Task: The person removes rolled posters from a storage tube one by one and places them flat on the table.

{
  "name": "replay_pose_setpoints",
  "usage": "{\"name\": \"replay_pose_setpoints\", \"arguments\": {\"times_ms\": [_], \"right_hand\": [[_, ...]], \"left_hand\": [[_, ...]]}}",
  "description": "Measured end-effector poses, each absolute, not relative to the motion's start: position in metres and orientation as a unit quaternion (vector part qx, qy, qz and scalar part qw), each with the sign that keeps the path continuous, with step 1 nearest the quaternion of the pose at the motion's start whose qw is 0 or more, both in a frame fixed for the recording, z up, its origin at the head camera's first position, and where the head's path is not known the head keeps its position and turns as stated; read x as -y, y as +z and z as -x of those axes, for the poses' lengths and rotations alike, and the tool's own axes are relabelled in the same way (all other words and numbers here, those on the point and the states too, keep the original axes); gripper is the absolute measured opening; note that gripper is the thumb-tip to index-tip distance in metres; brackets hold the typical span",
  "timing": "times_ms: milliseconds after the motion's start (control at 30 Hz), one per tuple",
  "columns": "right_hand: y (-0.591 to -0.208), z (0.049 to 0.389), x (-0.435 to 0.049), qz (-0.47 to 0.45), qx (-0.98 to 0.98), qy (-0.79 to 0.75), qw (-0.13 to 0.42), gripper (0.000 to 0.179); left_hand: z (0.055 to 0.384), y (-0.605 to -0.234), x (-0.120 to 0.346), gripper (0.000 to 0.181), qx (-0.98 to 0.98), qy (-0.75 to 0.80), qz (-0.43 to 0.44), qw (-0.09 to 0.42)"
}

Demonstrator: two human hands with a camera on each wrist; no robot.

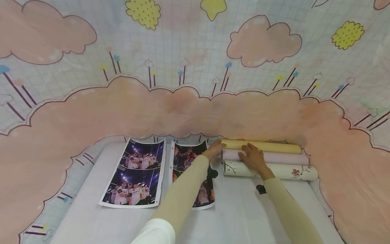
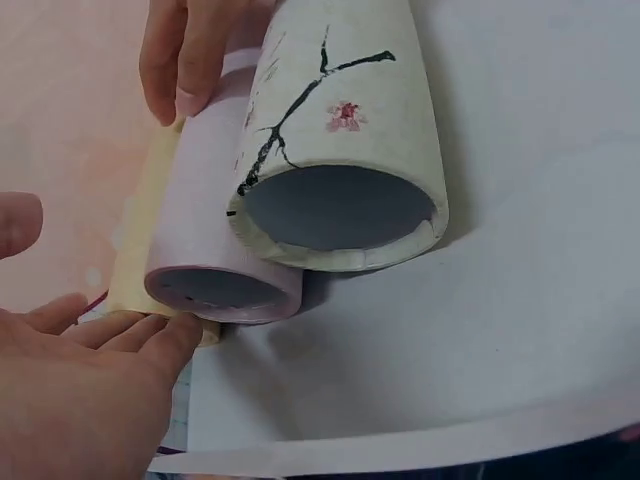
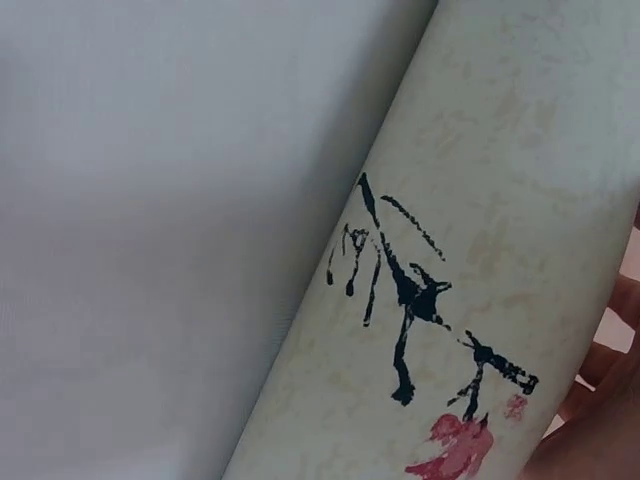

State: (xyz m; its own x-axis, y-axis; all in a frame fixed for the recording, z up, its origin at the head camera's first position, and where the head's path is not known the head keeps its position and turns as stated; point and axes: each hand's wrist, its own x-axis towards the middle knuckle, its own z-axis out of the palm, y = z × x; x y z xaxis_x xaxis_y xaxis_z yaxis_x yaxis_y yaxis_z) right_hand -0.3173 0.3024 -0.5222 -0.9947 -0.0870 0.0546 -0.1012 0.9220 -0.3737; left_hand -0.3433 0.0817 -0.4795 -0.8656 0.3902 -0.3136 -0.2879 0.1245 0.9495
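Note:
Three rolls lie side by side on the right of the table in the head view: a yellow roll [image 1: 268, 146] at the back, a pale pink roll [image 1: 286, 158] in the middle, and a cream roll with a blossom-branch print [image 1: 280, 171] in front. My left hand [image 1: 214, 150] touches the left end of the yellow roll. In the left wrist view its fingers [image 2: 150, 335] stretch along that end, thumb apart. My right hand [image 1: 256, 158] reaches over the cream roll, its fingertips on the pink and yellow rolls. The cream roll hides most of this hand in the right wrist view.
Left of the rolls, two printed photo sheets lie on the white table [image 1: 82, 203]: a group photo sheet [image 1: 134, 176] and a darker sheet [image 1: 186, 157] partly behind my left arm. A patterned curtain [image 1: 182, 112] hangs behind the table.

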Motion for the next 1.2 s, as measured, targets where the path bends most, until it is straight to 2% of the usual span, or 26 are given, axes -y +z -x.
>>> {"name": "replay_pose_setpoints", "arguments": {"times_ms": [200,467,733,1200], "right_hand": [[-0.520,0.317,-0.299,-0.045,0.979,0.196,0.018,0.051],[-0.523,0.318,-0.299,-0.052,0.975,0.211,0.034,0.060],[-0.509,0.324,-0.311,-0.050,0.971,0.223,0.069,0.063],[-0.489,0.331,-0.333,-0.070,0.980,0.167,0.086,0.080]], "left_hand": [[0.355,-0.500,-0.084,0.064,-0.682,0.683,-0.031,0.259],[0.360,-0.503,-0.082,0.057,-0.668,0.705,-0.024,0.237],[0.365,-0.489,-0.088,0.059,-0.619,0.753,-0.031,0.220],[0.356,-0.455,-0.098,0.047,-0.594,0.782,-0.057,0.178]]}}
